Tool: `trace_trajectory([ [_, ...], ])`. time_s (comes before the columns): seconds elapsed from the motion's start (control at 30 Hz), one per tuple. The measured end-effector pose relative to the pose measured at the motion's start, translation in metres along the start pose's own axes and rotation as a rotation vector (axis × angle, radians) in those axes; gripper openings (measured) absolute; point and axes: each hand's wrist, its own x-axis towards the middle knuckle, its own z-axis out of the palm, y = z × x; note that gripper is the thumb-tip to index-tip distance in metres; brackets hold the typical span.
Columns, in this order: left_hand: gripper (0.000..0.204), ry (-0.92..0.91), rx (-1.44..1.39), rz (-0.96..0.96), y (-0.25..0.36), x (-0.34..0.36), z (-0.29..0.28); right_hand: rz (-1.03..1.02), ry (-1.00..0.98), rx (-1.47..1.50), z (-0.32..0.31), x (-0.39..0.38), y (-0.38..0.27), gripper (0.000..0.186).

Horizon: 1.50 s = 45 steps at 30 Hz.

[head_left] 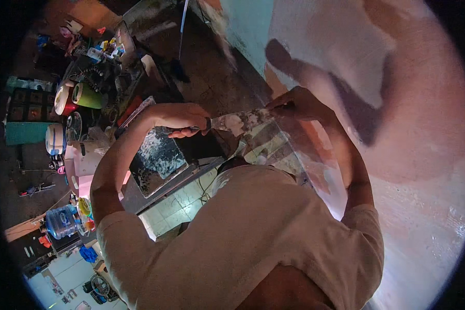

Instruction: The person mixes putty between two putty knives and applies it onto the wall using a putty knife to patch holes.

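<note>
In front of my chest I hold a scraper with a long, stained, whitish-smeared blade (245, 122). My left hand (183, 118) is wrapped round its dark handle. At the far end of the blade, the fingers of my right hand (300, 105) pinch its edge or tip; whether they have anything else in them is hidden. Below my left forearm lies a dark board (163, 157) with white, paste-like smears across it.
A wall (413, 134) with patchy pinkish and pale coating rises close on my right, carrying my shadow. To the left, a cluttered surface bears a green container (88, 95), a pink box (85, 160) and a large blue water bottle (62, 222). Tiled floor (178, 204) shows below.
</note>
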Motion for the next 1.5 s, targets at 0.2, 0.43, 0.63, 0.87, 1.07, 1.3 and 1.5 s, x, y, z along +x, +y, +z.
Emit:
trace_trajectory([
  [0.2, 0.022, 0.033, -0.043, 0.014, 0.001, 0.006, -0.006, -0.073, 0.052, 0.546, 0.022, -0.009, 0.002, 0.028],
  [0.43, 0.019, 0.334, -0.448, 0.175, -0.017, 0.004, 0.027, 0.13, 0.384, 0.832, 0.009, -0.048, -0.031, 0.03],
  [0.63, 0.02, 0.449, -0.684, 0.4, -0.006, 0.025, 0.058, 0.089, 0.714, 0.21, 0.029, -0.049, -0.04, 0.04],
  [0.87, 0.019, 0.48, -0.687, 0.571, 0.011, 0.029, 0.068, 0.062, 0.961, -0.342, 0.046, -0.038, -0.052, 0.053],
  [1.07, 0.02, 0.529, -0.713, 0.6, 0.015, 0.029, 0.071, 0.021, 0.946, -0.392, 0.039, -0.059, -0.064, 0.045],
  [1.3, 0.021, 0.748, -0.438, 0.474, 0.012, 0.029, 0.078, 0.027, 0.993, -0.426, 0.006, -0.072, -0.089, 0.044],
  [1.5, 0.023, 0.816, -0.219, 0.437, 0.013, 0.034, 0.081, 0.034, 0.811, -0.452, 0.013, -0.06, -0.094, 0.053],
])
